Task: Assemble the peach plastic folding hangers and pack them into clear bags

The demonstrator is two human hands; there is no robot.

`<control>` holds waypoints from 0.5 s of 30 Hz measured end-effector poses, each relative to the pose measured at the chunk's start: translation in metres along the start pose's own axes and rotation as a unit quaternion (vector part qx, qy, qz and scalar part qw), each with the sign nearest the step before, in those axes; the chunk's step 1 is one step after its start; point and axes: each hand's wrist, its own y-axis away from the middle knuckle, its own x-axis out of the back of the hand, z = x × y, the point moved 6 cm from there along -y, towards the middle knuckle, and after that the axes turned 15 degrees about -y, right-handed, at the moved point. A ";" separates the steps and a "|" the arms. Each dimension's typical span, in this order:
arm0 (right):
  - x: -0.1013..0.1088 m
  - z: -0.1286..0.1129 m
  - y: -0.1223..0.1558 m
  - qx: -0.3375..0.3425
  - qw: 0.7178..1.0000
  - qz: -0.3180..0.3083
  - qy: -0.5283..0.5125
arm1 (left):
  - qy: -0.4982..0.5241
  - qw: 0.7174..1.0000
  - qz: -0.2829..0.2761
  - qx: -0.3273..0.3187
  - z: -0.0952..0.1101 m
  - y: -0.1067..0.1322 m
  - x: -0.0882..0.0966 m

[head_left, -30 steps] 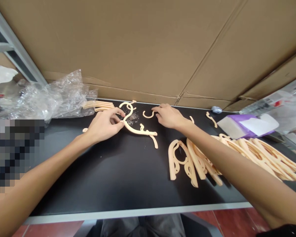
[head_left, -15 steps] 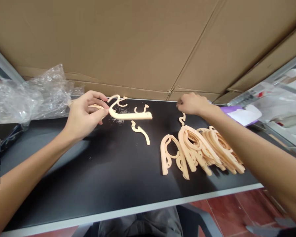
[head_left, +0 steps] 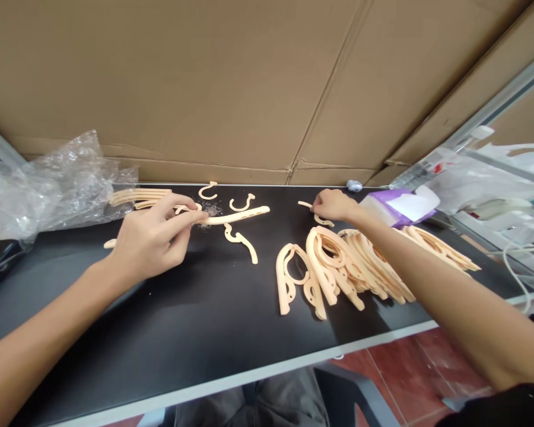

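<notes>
My left hand (head_left: 158,237) is closed in a pinch on a cream plastic folding hanger (head_left: 235,217), whose slotted arm points right, seen nearly edge-on. At the back of the desk, my right hand (head_left: 331,204) pinches a small curved hanger piece (head_left: 324,221); its ends stick out and its middle is hidden by the fingers. Two loose hooks (head_left: 208,191) lie behind the held hanger. In front of it rests a wavy hanger arm (head_left: 242,243). A fanned row of folded hangers (head_left: 323,261) lies below my right forearm.
Crumpled clear plastic wrap (head_left: 66,184) lies at the left, beside stacked cream strips (head_left: 137,196). A purple packet (head_left: 398,204) is behind my right arm. Cardboard (head_left: 182,89) walls off the back. The black desk (head_left: 182,332) has a pale front edge.
My left hand has turned over, tipping the hanger from its flat face to its edge. My right hand has shifted slightly lower and left, with the small piece in its fingers. The view has swung right.
</notes>
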 end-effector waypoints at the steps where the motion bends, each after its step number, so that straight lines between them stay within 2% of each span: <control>1: 0.002 -0.001 0.000 0.006 1.000 0.007 -0.026 | -0.012 1.000 -0.003 -0.004 0.000 0.000 -0.001; 5: 0.016 -0.015 0.008 0.038 0.988 0.057 -0.136 | -0.091 0.994 -0.014 -0.063 0.004 0.003 -0.005; 7: 0.021 -0.028 0.017 0.071 0.973 0.078 -0.206 | -0.122 0.987 -0.023 -0.099 0.007 0.005 -0.007; 9: 0.022 -0.044 0.031 0.113 0.940 0.082 -0.310 | -0.140 0.982 -0.048 -0.122 0.008 0.006 -0.011; 11: 0.019 -0.060 0.048 0.148 0.896 0.072 -0.413 | -0.151 0.976 -0.089 -0.129 0.007 0.006 -0.014; 15: 0.008 -0.089 0.080 0.185 0.842 0.023 -0.507 | -0.148 0.971 -0.162 -0.099 0.005 0.005 -0.017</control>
